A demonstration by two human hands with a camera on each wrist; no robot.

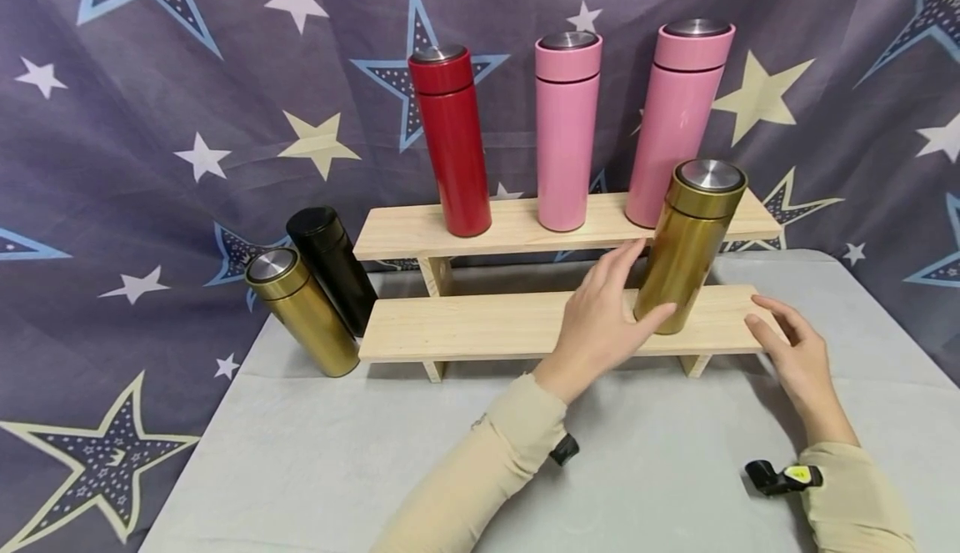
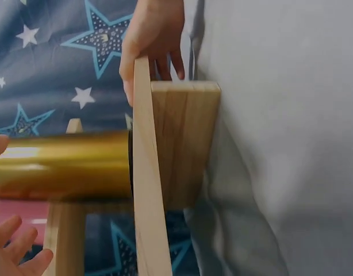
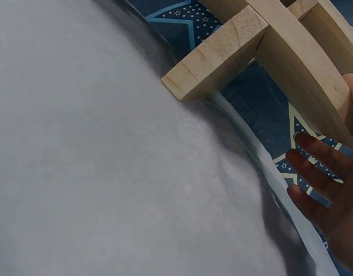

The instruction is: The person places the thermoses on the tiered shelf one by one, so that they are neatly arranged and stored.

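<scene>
A gold bottle (image 1: 686, 253) with a steel-topped lid stands on the right part of the lower wooden shelf (image 1: 465, 328). My left hand (image 1: 600, 319) is beside it, fingers extended and thumb in front; in the left wrist view, those fingers (image 2: 15, 244) are spread, apart from the bottle. At the lower shelf's right end is my right hand (image 1: 798, 353). Its thumb lies by the board's end, and in the right wrist view its loosely extended fingers (image 3: 320, 172) hang below the board. Whether the thumb presses on the wood I cannot tell.
On the upper shelf (image 1: 510, 228) stand a red bottle (image 1: 453, 153) and two pink bottles, one in the middle (image 1: 567, 144) and one at right (image 1: 675, 128). Left of the shelves, another gold bottle (image 1: 311, 319) and a black bottle (image 1: 333, 269) stand on the grey-covered table (image 1: 300, 470). Behind hangs a star-patterned cloth (image 1: 172, 228).
</scene>
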